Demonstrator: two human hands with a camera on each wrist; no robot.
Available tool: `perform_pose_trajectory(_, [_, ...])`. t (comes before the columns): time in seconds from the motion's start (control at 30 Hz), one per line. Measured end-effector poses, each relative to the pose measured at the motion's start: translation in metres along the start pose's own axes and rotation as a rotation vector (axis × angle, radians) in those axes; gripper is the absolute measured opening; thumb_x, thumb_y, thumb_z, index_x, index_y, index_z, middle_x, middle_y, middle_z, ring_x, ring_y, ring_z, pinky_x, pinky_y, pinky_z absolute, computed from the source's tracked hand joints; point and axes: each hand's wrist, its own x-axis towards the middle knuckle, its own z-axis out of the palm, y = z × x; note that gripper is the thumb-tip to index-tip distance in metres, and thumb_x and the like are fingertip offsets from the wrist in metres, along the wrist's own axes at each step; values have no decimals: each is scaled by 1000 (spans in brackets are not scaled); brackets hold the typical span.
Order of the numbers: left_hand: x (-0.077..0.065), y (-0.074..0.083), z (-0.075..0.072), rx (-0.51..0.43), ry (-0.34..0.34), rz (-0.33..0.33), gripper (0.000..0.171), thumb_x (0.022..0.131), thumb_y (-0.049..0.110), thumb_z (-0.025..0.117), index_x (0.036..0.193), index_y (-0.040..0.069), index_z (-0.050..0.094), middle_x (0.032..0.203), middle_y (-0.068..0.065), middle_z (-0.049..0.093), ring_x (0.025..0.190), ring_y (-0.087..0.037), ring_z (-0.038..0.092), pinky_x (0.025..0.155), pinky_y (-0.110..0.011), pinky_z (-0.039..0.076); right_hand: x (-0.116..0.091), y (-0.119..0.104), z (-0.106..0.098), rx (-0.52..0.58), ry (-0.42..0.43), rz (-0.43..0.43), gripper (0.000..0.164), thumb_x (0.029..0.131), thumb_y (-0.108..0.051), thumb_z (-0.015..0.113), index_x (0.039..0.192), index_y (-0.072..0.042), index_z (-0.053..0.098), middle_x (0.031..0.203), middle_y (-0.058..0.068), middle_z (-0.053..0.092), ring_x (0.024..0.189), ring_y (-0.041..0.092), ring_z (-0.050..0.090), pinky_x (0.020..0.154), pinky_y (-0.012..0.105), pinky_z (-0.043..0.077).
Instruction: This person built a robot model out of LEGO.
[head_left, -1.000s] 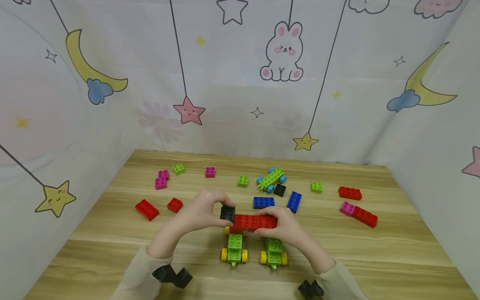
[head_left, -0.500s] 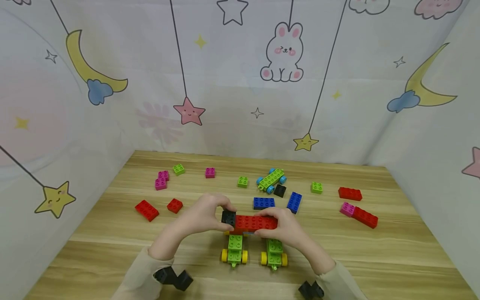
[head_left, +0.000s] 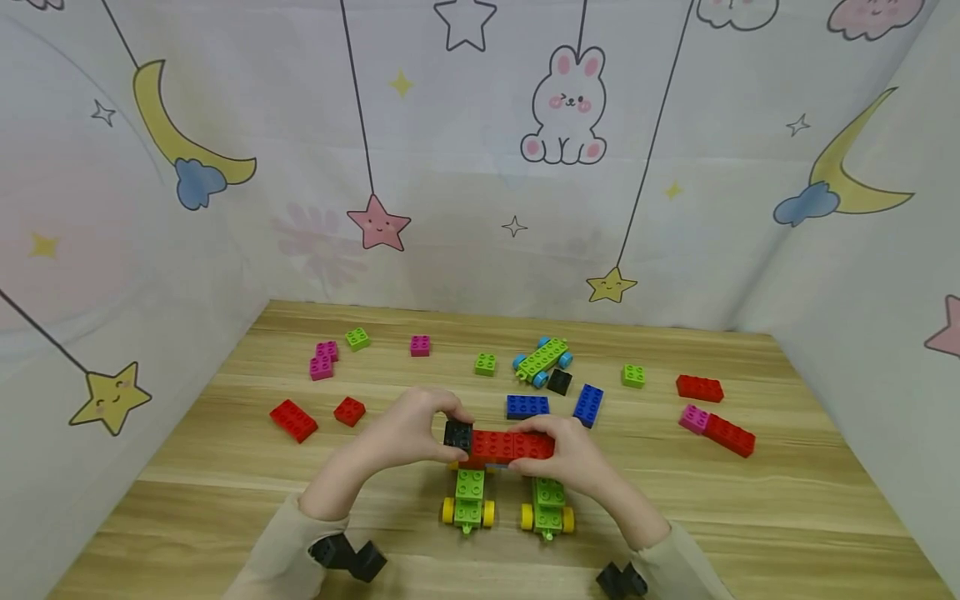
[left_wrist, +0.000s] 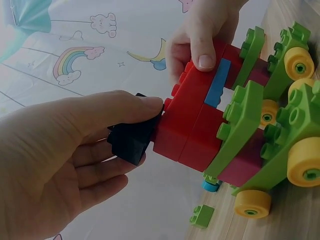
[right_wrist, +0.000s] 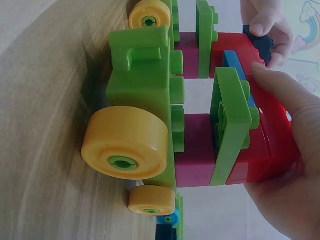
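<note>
My left hand [head_left: 414,427] pinches a black brick [head_left: 458,436] between thumb and fingers at the left end of a red brick row. In the left wrist view the black brick [left_wrist: 131,142] sits tilted, right at the red studs. My right hand [head_left: 573,450] grips the right end of the red bricks [head_left: 492,447]. These bridge two green wheeled bases [head_left: 469,500] with yellow wheels [right_wrist: 125,142]. Magenta bricks [right_wrist: 196,150] and green plates [right_wrist: 232,125] stack between bases and red bricks. A blue piece [left_wrist: 218,84] shows beneath the top red layer.
Behind the build lie two blue bricks [head_left: 528,406], a black brick [head_left: 559,382] and a green car base with blue wheels [head_left: 543,360]. Red bricks [head_left: 294,420], magenta bricks [head_left: 322,367] and green bricks [head_left: 358,337] are scattered left and right. A printed curtain [head_left: 465,250] encloses the table.
My left hand has shifted the black brick slightly right and down against the left end of the red row. The right hand keeps its grip in place.
</note>
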Motion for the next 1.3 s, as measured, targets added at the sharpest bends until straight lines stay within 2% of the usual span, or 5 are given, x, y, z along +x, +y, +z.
perform_pose_trajectory(0.3, [2,-2,2,-10,6,-15,33,75,15,84,105,8,74,99,-2,73,95,-18,67,85,-34,56,0,2,-1,-13,9,-31,38,82,-27,80,113,-7,71,108,10,71,81,6,58,67,21,50])
perform_pose_trajectory(0.63, [3,-2,3,-54,-7,-66,34,75,14,84,107,7,74,101,-3,73,96,-20,67,86,-39,56,0,2,-1,-9,0,-16,38,82,-28,79,113,-7,71,108,11,70,80,6,57,67,21,50])
perform_pose_trajectory(0.9, [2,-2,4,-69,-18,-104,35,75,14,84,108,7,74,101,-3,73,96,-19,66,86,-34,56,0,1,-1,0,-3,-9,38,82,-27,79,113,-7,71,107,10,70,79,8,57,67,21,50])
perform_pose_trajectory(1.03, [3,-2,5,-77,-20,-125,35,75,14,84,108,7,74,102,-3,73,96,-19,66,87,-37,55,0,2,0,7,0,-7,37,82,-27,80,113,-8,71,105,8,70,79,8,58,66,22,50])
perform_pose_trajectory(1.3, [3,-3,5,-85,-22,-134,35,75,15,84,108,7,74,102,-3,73,97,-19,65,89,-41,55,0,2,1,-2,4,-3,37,82,-27,80,113,-9,71,106,7,70,80,7,58,66,22,50])
